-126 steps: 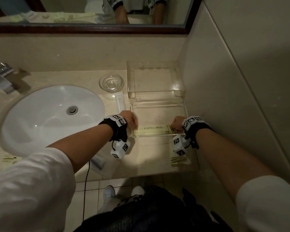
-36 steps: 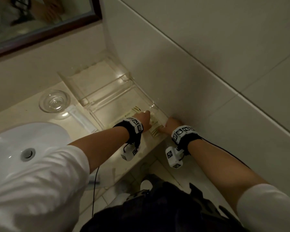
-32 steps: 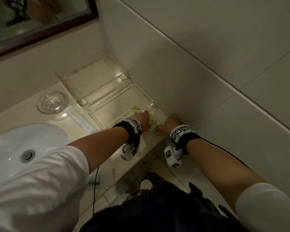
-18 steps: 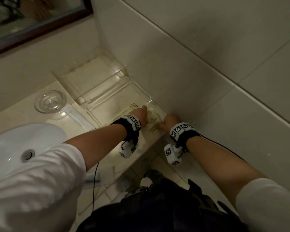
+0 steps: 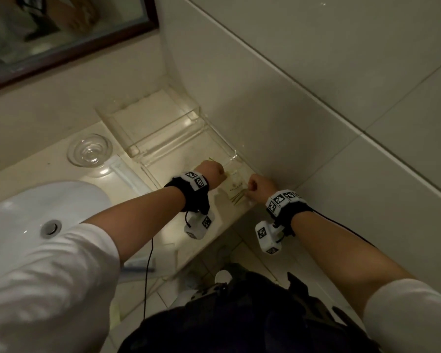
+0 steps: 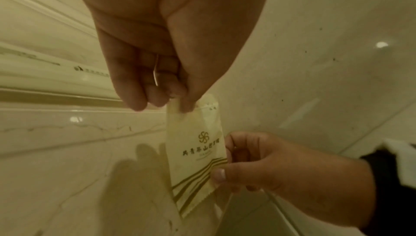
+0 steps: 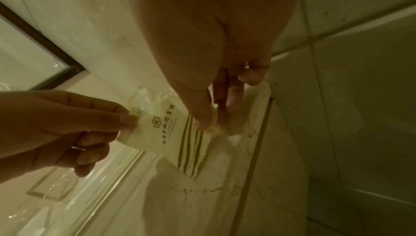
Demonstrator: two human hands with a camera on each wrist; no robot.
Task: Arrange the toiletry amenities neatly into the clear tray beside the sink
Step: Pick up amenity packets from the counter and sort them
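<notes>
A small pale yellow sachet (image 5: 236, 186) with gold stripes and a logo is held just above the counter, in front of the clear tray's (image 5: 163, 147) near right corner. My left hand (image 6: 180, 101) pinches the sachet's (image 6: 195, 143) plain top end between thumb and fingers. My right hand (image 7: 212, 118) pinches the striped end of the sachet (image 7: 162, 129). In the head view my left hand (image 5: 211, 171) and right hand (image 5: 260, 187) are both curled. A striped tip of a long sachet (image 5: 210, 159) shows in the tray's front section, mostly hidden by my left hand.
The tiled wall (image 5: 316, 123) stands close on the right. A glass dish (image 5: 89, 150) and a long white packet (image 5: 127, 174) lie left of the tray. The white sink (image 5: 36, 212) is further left. A tube (image 5: 138, 267) lies at the counter's front edge.
Both hands left the long sachet lying in the tray's front section and moved to the small striped sachet at the counter's right corner. Over the last second they have barely shifted.
</notes>
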